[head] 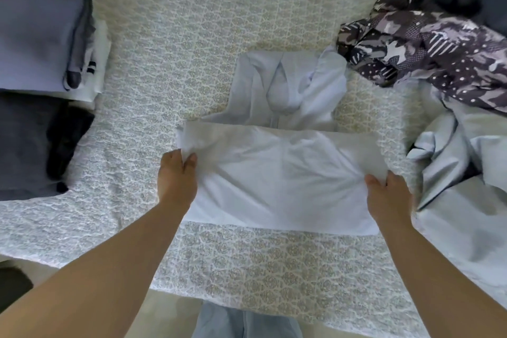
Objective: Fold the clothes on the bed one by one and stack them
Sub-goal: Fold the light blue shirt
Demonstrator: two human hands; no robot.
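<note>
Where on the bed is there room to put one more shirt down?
Bare quilt lies between the folded stacks on the left and the pale shirt in both hands, and also beyond its collar. The right side is crowded with the patterned garment and light blue cloth.

Single head-worn view, wide-angle, looking forward and steeply down onto the bed [192, 63] from over its near edge; edges bow from lens distortion; close range, both forearms enter from the bottom corners, left hand [177, 175] and right hand [389, 195] sit just below frame centre on the pale blue shirt [279, 173]; wearer's legs show at bottom centre, beyond the near edge; folded stacks [41, 44] cut by the left frame edge, unfolded pile [439, 44] by the right; no second view to overlap.
</note>
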